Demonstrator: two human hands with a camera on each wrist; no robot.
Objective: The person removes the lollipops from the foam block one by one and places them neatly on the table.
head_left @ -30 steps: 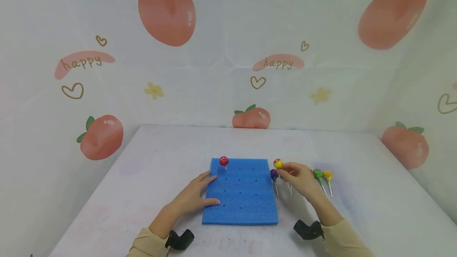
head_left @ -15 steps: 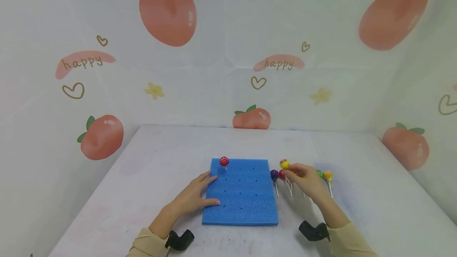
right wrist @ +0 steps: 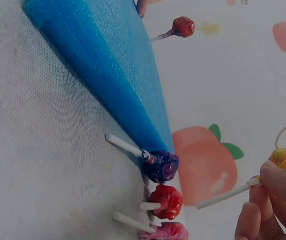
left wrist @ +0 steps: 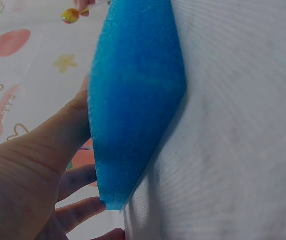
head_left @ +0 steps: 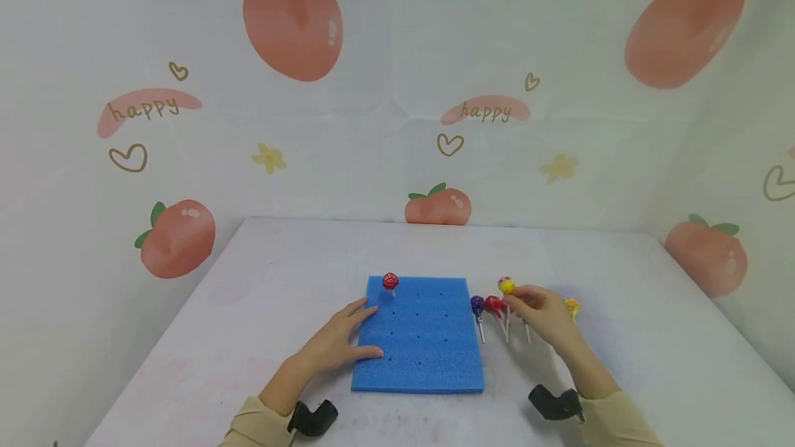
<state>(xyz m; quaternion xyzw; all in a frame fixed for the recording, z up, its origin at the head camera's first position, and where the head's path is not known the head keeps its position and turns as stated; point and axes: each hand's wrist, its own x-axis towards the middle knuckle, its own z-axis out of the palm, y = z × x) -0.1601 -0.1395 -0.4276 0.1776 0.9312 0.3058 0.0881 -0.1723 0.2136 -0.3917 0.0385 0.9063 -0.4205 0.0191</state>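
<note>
My right hand (head_left: 548, 314) pinches a yellow lollipop (head_left: 506, 285) just under its candy, above the table. Its white stick points down and away from the fingers in the right wrist view. My left hand (head_left: 337, 338) rests on the left edge of a blue foam board (head_left: 428, 352), fingers spread. Small holes dot the board. One red lollipop (head_left: 390, 281) stands upright at its far left. Right of the board lie a purple lollipop (head_left: 477, 304), a red lollipop (right wrist: 166, 202) and a pink lollipop (right wrist: 172, 231), in a row.
Another yellow lollipop (head_left: 571, 305) lies beyond my right hand, partly hidden by it. A white stick (head_left: 528, 333) shows below the hand, its candy hidden. The white table (head_left: 261, 309) meets a printed curtain (head_left: 348, 157) at the back.
My right hand has moved to the right with the yellow lollipop, uncovering the red and pink ones and hiding the green one. My left hand and the board have stayed put.
</note>
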